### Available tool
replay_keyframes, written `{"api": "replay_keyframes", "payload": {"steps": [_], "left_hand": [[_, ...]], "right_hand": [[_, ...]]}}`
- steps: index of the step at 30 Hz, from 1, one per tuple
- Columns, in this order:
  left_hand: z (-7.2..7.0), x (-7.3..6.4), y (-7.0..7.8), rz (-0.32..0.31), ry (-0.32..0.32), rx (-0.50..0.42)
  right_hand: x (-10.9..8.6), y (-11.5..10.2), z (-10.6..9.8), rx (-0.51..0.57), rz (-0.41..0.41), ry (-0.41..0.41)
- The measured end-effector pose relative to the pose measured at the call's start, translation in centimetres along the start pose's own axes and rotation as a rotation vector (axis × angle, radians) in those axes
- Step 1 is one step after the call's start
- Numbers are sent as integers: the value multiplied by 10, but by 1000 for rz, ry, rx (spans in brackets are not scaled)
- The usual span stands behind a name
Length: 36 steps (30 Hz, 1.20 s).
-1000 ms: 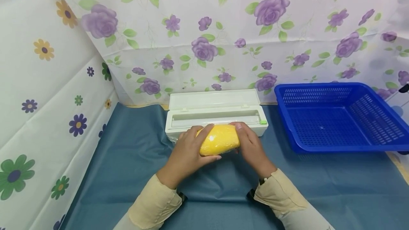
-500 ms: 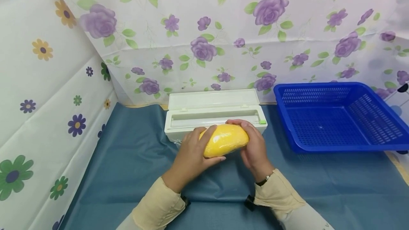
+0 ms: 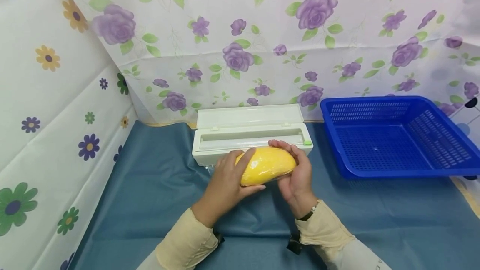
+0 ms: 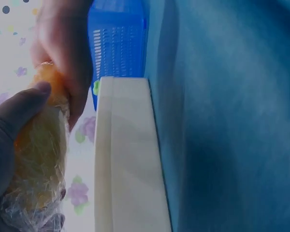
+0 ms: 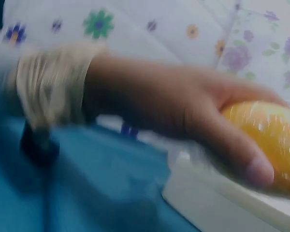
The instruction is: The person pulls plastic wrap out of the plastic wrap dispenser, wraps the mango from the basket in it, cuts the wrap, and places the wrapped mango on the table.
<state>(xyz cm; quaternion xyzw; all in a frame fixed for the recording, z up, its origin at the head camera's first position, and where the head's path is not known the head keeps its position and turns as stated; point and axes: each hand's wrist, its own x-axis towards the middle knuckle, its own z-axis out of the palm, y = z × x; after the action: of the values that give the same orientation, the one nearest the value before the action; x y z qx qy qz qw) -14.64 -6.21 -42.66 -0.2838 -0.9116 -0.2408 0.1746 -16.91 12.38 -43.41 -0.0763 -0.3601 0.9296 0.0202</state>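
Note:
A yellow, mango-shaped fruit (image 3: 268, 163) is wrapped in clear cling film and tilts slightly in the air in front of a white cling film dispenser (image 3: 215, 157). My left hand (image 3: 226, 184) grips its left end, with fingers over the top and thumb below. Around the right end my right hand (image 3: 300, 178) cups the fruit, its thumb (image 5: 251, 166) along the lower side. In the left wrist view, crumpled film gathers on the underside of the fruit (image 4: 41, 145). The dispenser's lid (image 3: 249, 116) is raised, and a film roll (image 3: 247, 143) lies inside.
A blue perforated basket (image 3: 339, 153) stands at the right of the dispenser. Blue-green cloth (image 3: 150, 203) covers the table, rumpled left of the dispenser. Flowered sheets hang as a backdrop (image 3: 210, 86) behind and at the left.
My right hand has turned and slid outward around the right end of the fruit, showing more of its palm. More of the fruit shows now, shifted slightly right. My left hand keeps its grip.

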Motion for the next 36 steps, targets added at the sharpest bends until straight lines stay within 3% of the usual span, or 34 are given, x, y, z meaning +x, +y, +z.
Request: {"api": "replay_keyframes", "payload": {"steps": [4,6,8,11,15,19,22,24,32,36], "left_hand": [[4,-1,2,-5,-10,-19],[4,-2,3,-8,-10,-27],[5,-1,1,-15,-9,-26],[2,0,-3,-34,-7,-19],[-6,2,-11,-69,-32,1],[-11,3,-14,-68,-72,24],[-11,2,-14,-52,-81,34],[-11,2,-14,-46,-84,33],[-14,3,-20,-24,-74,75],[-17,4,-23,-56,-90,118]], "right_hand": [[-2,-4,3,162,47,81],[-2,-5,3,184,69,98],[-2,-5,3,138,80,77],[2,-7,0,-66,90,-36],[10,-17,-8,-483,86,-215],[15,-26,-12,-826,98,-292],[17,-25,-11,-956,94,-306],[18,-24,-13,-990,73,-314],[15,-19,-13,-961,40,-292],[14,-18,-12,-939,4,-253]]}}
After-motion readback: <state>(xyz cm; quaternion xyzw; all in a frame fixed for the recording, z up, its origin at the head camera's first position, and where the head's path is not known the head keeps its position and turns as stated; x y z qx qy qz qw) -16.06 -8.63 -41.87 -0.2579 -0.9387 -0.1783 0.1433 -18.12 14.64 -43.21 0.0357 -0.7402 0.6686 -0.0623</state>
